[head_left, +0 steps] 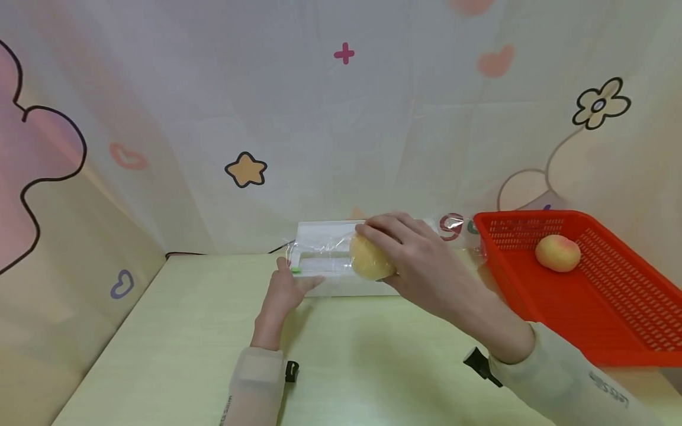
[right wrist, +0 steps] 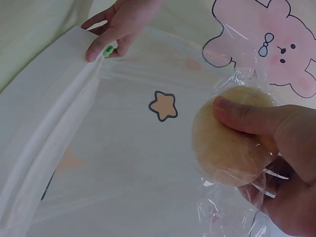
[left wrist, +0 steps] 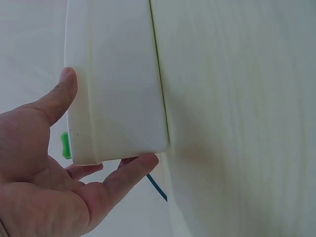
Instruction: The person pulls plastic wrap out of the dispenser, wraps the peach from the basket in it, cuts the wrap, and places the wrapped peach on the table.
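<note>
My right hand (head_left: pixel 428 266) grips a peach (head_left: pixel 369 258) in front of the white cling film dispenser (head_left: pixel 348 287). Clear cling film (right wrist: pixel 210 202) is wrapped about the fruit and crinkles past its sides, as the right wrist view shows. At the dispenser's left end my left hand (head_left: pixel 283 289) holds the corner, thumb on one face and fingers round the end. Beside that hand sits a small green slider (left wrist: pixel 65 145). The dispenser stands on the table near the curtain.
A red plastic basket (head_left: pixel 524 302) stands on the right with another peach (head_left: pixel 557 253) in it. Behind the pale table (head_left: pixel 186 343) hangs a printed curtain (head_left: pixel 298 118). A thin dark cord (left wrist: pixel 157 187) runs behind the dispenser.
</note>
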Tool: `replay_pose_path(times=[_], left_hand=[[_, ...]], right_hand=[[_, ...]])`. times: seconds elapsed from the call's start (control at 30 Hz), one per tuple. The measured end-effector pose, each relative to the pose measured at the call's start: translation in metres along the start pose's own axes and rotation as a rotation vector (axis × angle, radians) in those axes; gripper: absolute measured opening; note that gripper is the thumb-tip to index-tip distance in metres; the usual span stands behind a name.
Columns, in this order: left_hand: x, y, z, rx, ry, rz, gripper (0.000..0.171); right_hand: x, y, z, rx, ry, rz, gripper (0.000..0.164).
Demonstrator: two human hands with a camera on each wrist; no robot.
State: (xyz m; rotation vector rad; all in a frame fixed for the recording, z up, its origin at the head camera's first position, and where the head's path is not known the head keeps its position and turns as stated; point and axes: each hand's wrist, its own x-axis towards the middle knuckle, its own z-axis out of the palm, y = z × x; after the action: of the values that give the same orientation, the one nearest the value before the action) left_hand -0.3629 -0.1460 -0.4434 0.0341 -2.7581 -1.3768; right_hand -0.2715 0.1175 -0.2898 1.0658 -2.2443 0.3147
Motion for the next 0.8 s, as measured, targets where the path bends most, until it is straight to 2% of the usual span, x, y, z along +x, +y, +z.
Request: replay_pose_path(times=[0.2,0.33,0.5,0.57,0.73,0.8], left_hand=[[0.000,-0.002,0.000,0.002,0.003,-0.010,0.077],[0.000,-0.004,0.000,0.010,-0.007,-0.019,0.078],[0.004,-0.008,0.000,0.034,0.003,0.048,0.074],[0.006,-0.009,-0.001,0.026,-0.003,0.052,0.073],[0.003,-0.005,-0.015,-0.013,-0.057,0.021,0.068],[-0.001,0.002,-0.027,-0.044,-0.030,0.041,0.062]], right_hand=[[-0.007,-0.008,-0.003,-0.007,-0.077,0.056,0.079],[-0.015,-0.012,-0.002,0.003,-0.117,0.081,0.084],[-0.026,-0.015,0.006,0.025,-0.115,0.081,0.084],[-0.032,-0.017,0.010,0.038,-0.124,0.091,0.083],[-0.045,-0.020,0.023,0.080,-0.151,0.143,0.081],[-0.049,-0.021,0.027,0.095,-0.155,0.162,0.081]])
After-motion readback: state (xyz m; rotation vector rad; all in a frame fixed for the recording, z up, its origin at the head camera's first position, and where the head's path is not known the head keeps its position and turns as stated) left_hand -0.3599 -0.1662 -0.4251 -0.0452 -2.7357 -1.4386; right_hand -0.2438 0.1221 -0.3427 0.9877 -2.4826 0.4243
